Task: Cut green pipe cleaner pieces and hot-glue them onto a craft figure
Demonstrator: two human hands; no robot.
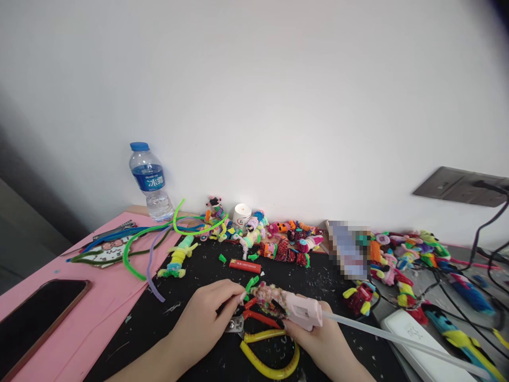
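My right hand point(318, 339) is wrapped round a pale pink hot glue gun point(304, 312). A long translucent glue stick point(377, 330) juts from its back end, and coloured fuzz coats its front. At the gun's tip, my left hand point(210, 313) pinches a small piece of green pipe cleaner point(252, 285); part of it is hidden by the fingers. Below both hands, cutting pliers point(272, 366) with yellow and red handles lie on the black mat point(131, 339). A red lighter point(245, 266) rests just beyond the hands.
Several pipe-cleaner figures point(284, 252) line the wall, with more piled at right point(397, 260). Loose pipe cleaners point(153, 260), a water bottle point(149, 180) and a phone point(40, 318) are at left. A white power bank point(423, 345) and black cables point(457, 297) lie at right.
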